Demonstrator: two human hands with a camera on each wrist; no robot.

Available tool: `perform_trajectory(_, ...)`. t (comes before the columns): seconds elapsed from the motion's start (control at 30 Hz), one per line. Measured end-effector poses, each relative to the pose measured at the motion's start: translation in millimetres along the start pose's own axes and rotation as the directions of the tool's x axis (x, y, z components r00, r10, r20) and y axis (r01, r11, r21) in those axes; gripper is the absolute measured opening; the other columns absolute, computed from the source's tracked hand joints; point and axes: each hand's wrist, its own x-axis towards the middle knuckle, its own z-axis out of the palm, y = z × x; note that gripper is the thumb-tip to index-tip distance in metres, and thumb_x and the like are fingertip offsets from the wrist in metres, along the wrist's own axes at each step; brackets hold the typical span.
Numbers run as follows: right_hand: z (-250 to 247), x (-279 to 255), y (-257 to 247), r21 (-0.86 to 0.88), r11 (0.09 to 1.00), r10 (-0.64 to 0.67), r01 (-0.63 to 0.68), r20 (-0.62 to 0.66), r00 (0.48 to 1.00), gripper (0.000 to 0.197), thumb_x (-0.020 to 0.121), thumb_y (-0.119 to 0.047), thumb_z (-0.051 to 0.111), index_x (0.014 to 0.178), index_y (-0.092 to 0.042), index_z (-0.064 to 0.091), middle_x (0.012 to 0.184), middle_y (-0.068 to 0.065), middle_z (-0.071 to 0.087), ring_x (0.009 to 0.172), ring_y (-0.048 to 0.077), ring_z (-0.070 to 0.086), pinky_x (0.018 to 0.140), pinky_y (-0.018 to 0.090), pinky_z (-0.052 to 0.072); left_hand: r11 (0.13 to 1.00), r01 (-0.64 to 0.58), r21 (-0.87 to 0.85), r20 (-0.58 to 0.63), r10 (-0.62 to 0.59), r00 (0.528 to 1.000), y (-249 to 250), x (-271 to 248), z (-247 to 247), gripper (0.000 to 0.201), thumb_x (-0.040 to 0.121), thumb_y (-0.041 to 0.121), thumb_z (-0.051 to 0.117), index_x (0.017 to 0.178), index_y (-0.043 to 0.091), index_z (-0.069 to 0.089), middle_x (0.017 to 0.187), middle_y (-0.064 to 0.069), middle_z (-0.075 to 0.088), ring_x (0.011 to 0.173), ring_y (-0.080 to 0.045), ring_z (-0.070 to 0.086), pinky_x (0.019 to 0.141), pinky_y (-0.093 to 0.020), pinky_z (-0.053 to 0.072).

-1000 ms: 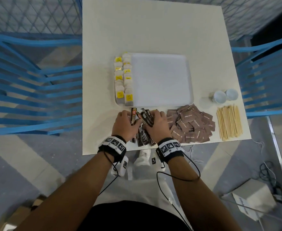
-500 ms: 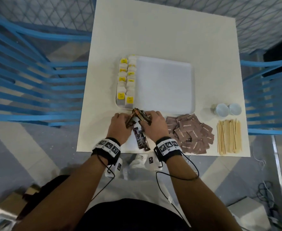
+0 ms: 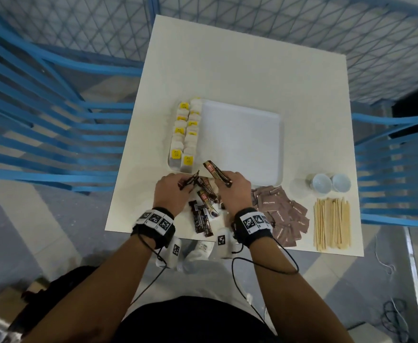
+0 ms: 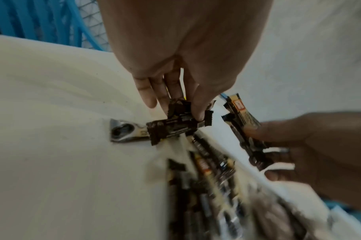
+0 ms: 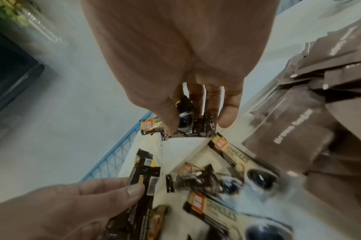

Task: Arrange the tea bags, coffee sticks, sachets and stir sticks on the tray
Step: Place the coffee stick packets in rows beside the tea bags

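Observation:
A white tray (image 3: 240, 144) lies mid-table with two rows of yellow-tagged tea bags (image 3: 184, 134) along its left side. Just below the tray's front edge, my left hand (image 3: 170, 191) pinches a few dark coffee sticks (image 4: 171, 128) between thumb and fingers. My right hand (image 3: 235, 186) grips another coffee stick (image 3: 216, 173) that points up-left over the tray's near rim. More coffee sticks (image 3: 203, 214) lie loose on the table between my wrists. Brown sachets (image 3: 282, 214) sit in a pile to the right, and wooden stir sticks (image 3: 331, 224) beyond them.
Two small white cups (image 3: 329, 183) stand right of the tray, above the stir sticks. Blue slatted chairs (image 3: 42, 120) flank the table on both sides. The table's near edge (image 3: 153, 231) runs just under my wrists.
Both hands have lifted off the coffee stick pile with sticks in them and moved apart, toward the tray's front edge. The head view has shifted.

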Motion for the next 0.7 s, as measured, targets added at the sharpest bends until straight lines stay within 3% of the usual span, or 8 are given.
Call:
perform_trajectory(0.1, -9, 5, -4, 0.102, 0.994, 0.042, -0.042, 0.003, 0.999, 0.024, 0.093, -0.030, 0.068, 0.114, -0.022, 0.074, 0.099, 0.003, 0.073, 0.094, 0.023, 0.067, 0.088, 0.040, 0.055, 0.990, 0.050, -0.134, -0.007, -0.052, 0.999, 17, 1, -7, 0.024, 0.092, 0.018, 0.076, 0.115, 0.012, 0.075, 0.097, 0.006, 0.068, 0.090, -0.013, 0.063, 0.085, -0.012, 0.043)
perform_trajectory(0.2, -20, 9, -12, 0.184, 0.983, 0.013, -0.017, 0.022, 1.000, 0.014, 0.092, -0.028, 0.068, 0.103, -0.022, 0.075, 0.085, 0.001, 0.074, 0.081, 0.021, 0.069, 0.081, 0.042, 0.058, 0.950, 0.159, -0.268, 0.026, -0.158, 0.987, 30, 12, -6, 0.023, 0.093, 0.028, 0.074, 0.111, 0.014, 0.073, 0.100, 0.005, 0.070, 0.095, -0.017, 0.067, 0.091, -0.029, 0.053)
perform_trajectory(0.3, -25, 12, -22, 0.248, 0.969, -0.015, 0.004, 0.042, 0.999, 0.009, 0.092, -0.027, 0.070, 0.083, -0.025, 0.071, 0.071, -0.001, 0.071, 0.065, 0.018, 0.065, 0.072, 0.041, 0.057, 0.764, 0.293, -0.575, 0.151, -0.253, 0.956, 46, 20, -7, 0.011, 0.095, 0.020, 0.069, 0.098, 0.011, 0.073, 0.096, -0.007, 0.078, 0.089, -0.026, 0.077, 0.088, -0.047, 0.061)
perform_trajectory(0.4, -20, 15, -31, 0.216, 0.975, -0.060, 0.046, 0.062, 0.996, 0.012, 0.092, -0.030, 0.069, 0.088, -0.020, 0.074, 0.074, 0.001, 0.072, 0.072, 0.024, 0.068, 0.073, 0.043, 0.058, 0.628, 0.347, -0.697, 0.210, -0.284, 0.936, 64, 25, -6, 0.016, 0.103, 0.005, 0.057, 0.092, 0.007, 0.068, 0.090, -0.011, 0.073, 0.079, -0.022, 0.074, 0.080, -0.040, 0.060)
perform_trajectory(0.47, -16, 15, -35, 0.102, 0.989, -0.119, 0.111, 0.079, 0.990, 0.017, 0.094, -0.028, 0.066, 0.091, -0.014, 0.073, 0.077, 0.003, 0.071, 0.075, 0.025, 0.065, 0.074, 0.039, 0.053, 0.484, 0.401, -0.778, 0.278, -0.306, 0.910, 75, 27, -7, 0.019, 0.105, 0.000, 0.047, 0.096, 0.004, 0.062, 0.091, -0.013, 0.067, 0.077, -0.025, 0.066, 0.072, -0.037, 0.058)
perform_trajectory(0.57, -9, 18, -40, -0.006, 0.989, -0.150, 0.150, 0.069, 0.986, 0.019, 0.098, -0.027, 0.061, 0.091, -0.013, 0.071, 0.079, 0.002, 0.068, 0.074, 0.022, 0.056, 0.067, 0.029, 0.036, 0.299, 0.466, -0.833, 0.352, -0.363, 0.863, 78, 33, -8, 0.020, 0.105, -0.002, 0.039, 0.115, 0.001, 0.057, 0.090, -0.014, 0.062, 0.068, -0.024, 0.060, 0.052, -0.029, 0.055)
perform_trajectory(0.63, -3, 22, -44, -0.028, 0.989, -0.144, 0.147, 0.078, 0.986, 0.018, 0.099, -0.028, 0.058, 0.095, -0.017, 0.071, 0.080, -0.001, 0.064, 0.073, 0.017, 0.053, 0.059, 0.018, 0.029, 0.241, 0.480, -0.844, 0.384, -0.353, 0.853, 77, 35, -10, 0.027, 0.102, 0.006, 0.048, 0.127, 0.003, 0.058, 0.092, -0.014, 0.063, 0.066, -0.022, 0.059, 0.052, -0.027, 0.052)
perform_trajectory(0.7, 4, 28, -48, -0.021, 0.990, -0.135, 0.137, 0.075, 0.988, 0.019, 0.099, -0.030, 0.058, 0.103, -0.018, 0.073, 0.082, 0.003, 0.065, 0.071, 0.015, 0.051, 0.060, 0.006, 0.032, 0.275, 0.490, -0.827, 0.406, -0.310, 0.860, 78, 41, -14, 0.016, 0.102, 0.015, 0.058, 0.116, 0.009, 0.064, 0.088, -0.007, 0.066, 0.069, -0.020, 0.061, 0.057, -0.026, 0.053)
